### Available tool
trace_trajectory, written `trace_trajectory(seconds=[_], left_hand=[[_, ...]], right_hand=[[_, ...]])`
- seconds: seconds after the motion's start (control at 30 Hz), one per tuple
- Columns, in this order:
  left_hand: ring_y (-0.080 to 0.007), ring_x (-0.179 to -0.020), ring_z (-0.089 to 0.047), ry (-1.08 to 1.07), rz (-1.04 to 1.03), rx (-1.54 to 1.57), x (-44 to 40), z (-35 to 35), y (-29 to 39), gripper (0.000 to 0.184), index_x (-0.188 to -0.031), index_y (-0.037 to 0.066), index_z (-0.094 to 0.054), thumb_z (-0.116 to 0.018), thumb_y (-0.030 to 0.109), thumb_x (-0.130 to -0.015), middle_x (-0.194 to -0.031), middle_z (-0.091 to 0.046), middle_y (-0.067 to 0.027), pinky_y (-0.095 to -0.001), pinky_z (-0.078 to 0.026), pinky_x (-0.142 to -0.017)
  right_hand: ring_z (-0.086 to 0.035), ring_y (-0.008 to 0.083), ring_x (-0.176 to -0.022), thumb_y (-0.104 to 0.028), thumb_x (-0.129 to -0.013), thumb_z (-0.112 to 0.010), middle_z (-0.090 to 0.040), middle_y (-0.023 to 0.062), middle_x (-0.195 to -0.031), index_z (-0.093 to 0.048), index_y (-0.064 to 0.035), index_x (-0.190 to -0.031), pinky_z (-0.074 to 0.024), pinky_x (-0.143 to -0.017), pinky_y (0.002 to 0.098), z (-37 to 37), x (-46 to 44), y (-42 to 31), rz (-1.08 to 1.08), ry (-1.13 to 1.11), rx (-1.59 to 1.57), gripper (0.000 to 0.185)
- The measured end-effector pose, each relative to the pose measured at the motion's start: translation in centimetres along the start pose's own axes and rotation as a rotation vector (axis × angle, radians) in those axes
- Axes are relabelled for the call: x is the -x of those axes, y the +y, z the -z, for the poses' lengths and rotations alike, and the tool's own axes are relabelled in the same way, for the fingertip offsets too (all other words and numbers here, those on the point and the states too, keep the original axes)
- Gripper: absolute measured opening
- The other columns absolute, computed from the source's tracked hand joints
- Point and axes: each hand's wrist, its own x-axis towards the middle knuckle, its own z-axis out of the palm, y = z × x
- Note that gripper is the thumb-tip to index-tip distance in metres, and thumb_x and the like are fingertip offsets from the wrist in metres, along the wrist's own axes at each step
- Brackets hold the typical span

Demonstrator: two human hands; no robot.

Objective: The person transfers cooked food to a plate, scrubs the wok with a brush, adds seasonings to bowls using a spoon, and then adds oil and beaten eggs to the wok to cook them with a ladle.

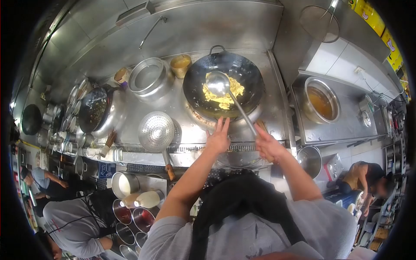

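My right hand (pixel 268 145) is closed around the wooden handle of a long metal ladle (pixel 217 84). The ladle's bowl rests over cooked yellow scrambled egg (pixel 224 103) inside a large black wok (pixel 253 71). My left hand (pixel 218 138) is at the wok's near side, with fingers stretched toward its rim; I cannot tell whether the fingertips touch it. The wok sits on a steel range and has a loop handle (pixel 217 47) at its far edge. To the left of my left hand lies a perforated skimmer (pixel 156 131) with a wooden handle.
Left of the wok stand a metal pot (pixel 149 77) and a yellowish tin (pixel 180 66); another dark wok (pixel 93 110) is farther left. A pot of brown liquid (pixel 321 102) sits on the right-hand counter. Co-workers (pixel 73 223) (pixel 364 177) are on both sides. Squeeze bottles (pixel 147 199) are near my left elbow.
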Motion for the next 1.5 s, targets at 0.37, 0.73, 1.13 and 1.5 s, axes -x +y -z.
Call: trace_trajectory(seconds=[0.37, 0.73, 1.13, 1.5], left_hand=[[-0.0339, -0.145, -0.026, -0.006, 0.058, -0.115, -0.8, 2.0, 1.8, 0.071, -0.151, 0.007, -0.027, -0.057, 0.027, -0.09, -0.157, -0.025, -0.0176, -0.0688, -0.017, -0.112], [-0.0355, -0.108, -0.063, 0.075, -0.016, -0.109, -3.7, 2.4, 2.1, 0.029, -0.107, 0.002, -0.064, -0.049, 0.019, -0.09, -0.108, -0.068, -0.0202, -0.0469, -0.044, -0.1], [-0.0358, -0.08, -0.068, 0.228, -0.245, -0.16, 1.4, -0.1, 0.8, 0.037, -0.078, 0.009, -0.07, -0.048, 0.033, -0.095, -0.079, -0.07, -0.0157, -0.0486, -0.053, -0.077], [-0.0369, -0.073, -0.067, 0.207, -0.238, 0.017, -0.6, 8.1, 2.2, 0.036, -0.078, 0.01, -0.071, -0.056, 0.04, -0.091, -0.074, -0.068, -0.0162, -0.0491, -0.053, -0.067]], right_hand=[[-0.045, 0.0109, -0.056, -0.001, -0.093, -0.05, -0.049, 0.0025, -0.076, -0.015, -0.023, -0.157, -0.0398, -0.046, 0.0255, 1.7, -4.1, -0.8, 0.004, 0.031, -0.131, 0.076], [-0.059, 0.035, -0.113, -0.012, -0.09, -0.052, -0.057, 0.0263, -0.128, -0.015, -0.0217, -0.157, -0.0458, -0.096, 0.0398, -5.2, -5.9, -3.1, -0.01, 0.217, 0.971, 0.077], [-0.063, 0.0444, -0.084, -0.013, -0.086, -0.052, -0.065, 0.0279, -0.094, -0.019, -0.0282, -0.155, -0.0485, -0.08, 0.0524, 2.1, 3.9, -4.7, 0.048, 0.377, 1.524, 0.078], [-0.057, 0.0215, -0.069, -0.013, -0.087, -0.06, -0.061, 0.0101, -0.08, -0.028, -0.0228, -0.154, -0.0502, -0.07, 0.0339, 7.4, 16.3, -14.9, 0.033, -0.089, 1.251, 0.075]])
